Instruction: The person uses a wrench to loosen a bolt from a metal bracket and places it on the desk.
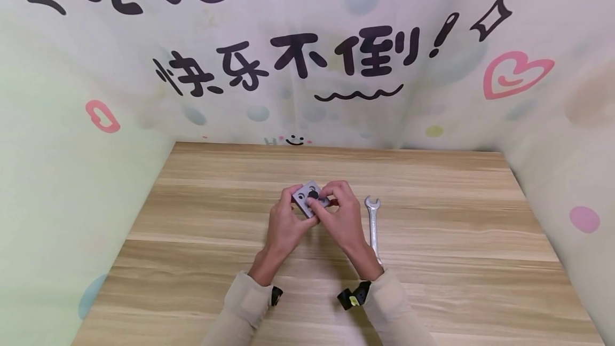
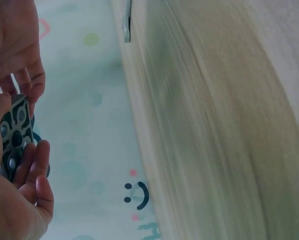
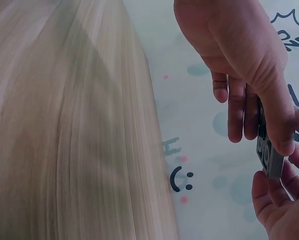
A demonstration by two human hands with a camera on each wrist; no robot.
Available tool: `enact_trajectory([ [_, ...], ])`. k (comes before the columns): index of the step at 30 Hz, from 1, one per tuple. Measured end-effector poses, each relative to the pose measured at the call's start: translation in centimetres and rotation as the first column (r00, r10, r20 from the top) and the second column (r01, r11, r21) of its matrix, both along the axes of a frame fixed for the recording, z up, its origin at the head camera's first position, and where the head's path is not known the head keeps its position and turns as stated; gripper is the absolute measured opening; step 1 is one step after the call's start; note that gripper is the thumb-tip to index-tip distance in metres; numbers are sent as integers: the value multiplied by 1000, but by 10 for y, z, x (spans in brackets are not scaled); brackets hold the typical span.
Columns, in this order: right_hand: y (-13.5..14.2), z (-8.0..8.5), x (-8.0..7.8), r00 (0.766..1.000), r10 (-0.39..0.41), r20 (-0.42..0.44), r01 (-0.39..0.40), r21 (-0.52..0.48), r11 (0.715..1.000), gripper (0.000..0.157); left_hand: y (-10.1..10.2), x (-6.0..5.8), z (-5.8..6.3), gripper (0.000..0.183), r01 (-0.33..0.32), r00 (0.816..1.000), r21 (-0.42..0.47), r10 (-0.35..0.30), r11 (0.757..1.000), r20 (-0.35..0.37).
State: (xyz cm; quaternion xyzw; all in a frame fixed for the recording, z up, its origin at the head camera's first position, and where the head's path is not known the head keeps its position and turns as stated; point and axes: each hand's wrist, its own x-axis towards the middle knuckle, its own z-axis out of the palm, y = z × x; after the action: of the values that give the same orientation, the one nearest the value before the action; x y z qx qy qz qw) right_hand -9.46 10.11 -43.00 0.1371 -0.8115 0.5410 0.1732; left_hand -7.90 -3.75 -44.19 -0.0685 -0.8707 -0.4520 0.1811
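Note:
My left hand [image 1: 285,224] grips a small square grey metal plate [image 1: 302,205] by its edges, above the table. The plate has round holes near its corners, and a black round knob [image 1: 313,194] stands at its middle. Thumb and forefinger of my right hand [image 1: 343,215] pinch at this knob, partly covering it. In the left wrist view the plate's ribbed underside [image 2: 20,120] shows, with a dark round centre. From the right wrist view the plate [image 3: 275,162] appears edge-on between both hands, so the knob is hidden there.
An open-ended wrench [image 1: 373,223] lies on the wooden table [image 1: 456,228], just right of my right hand, its lower end near the wrist. A printed cloth wall [image 1: 288,111] rises behind the table's far edge, with more wall at both sides.

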Motion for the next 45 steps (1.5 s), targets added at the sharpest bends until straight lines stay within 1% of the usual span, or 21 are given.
enact_trajectory([
  [4,-1,0,0,1000,-17,-9,17,5,1000,22,0,0,0,69,3,1000,0,-3,1000,0],
  [10,-2,-1,0,999,-33,12,33,7,999,22,0,0,0,69,5,1000,-1,-5,1000,5],
  [15,-2,0,-1,999,-40,7,40,17,999,21,0,0,1,69,10,1000,4,-10,1000,20],
  [22,-2,1,0,999,-27,-27,28,18,999,15,0,1,2,69,19,999,3,-19,1000,43],
  [27,-2,1,0,1000,-13,-25,13,28,1000,12,-1,1,2,69,23,999,-1,-23,1000,41],
  [45,1,1,1,999,6,-39,-5,37,999,18,0,1,2,69,16,999,-4,-16,1000,29],
])
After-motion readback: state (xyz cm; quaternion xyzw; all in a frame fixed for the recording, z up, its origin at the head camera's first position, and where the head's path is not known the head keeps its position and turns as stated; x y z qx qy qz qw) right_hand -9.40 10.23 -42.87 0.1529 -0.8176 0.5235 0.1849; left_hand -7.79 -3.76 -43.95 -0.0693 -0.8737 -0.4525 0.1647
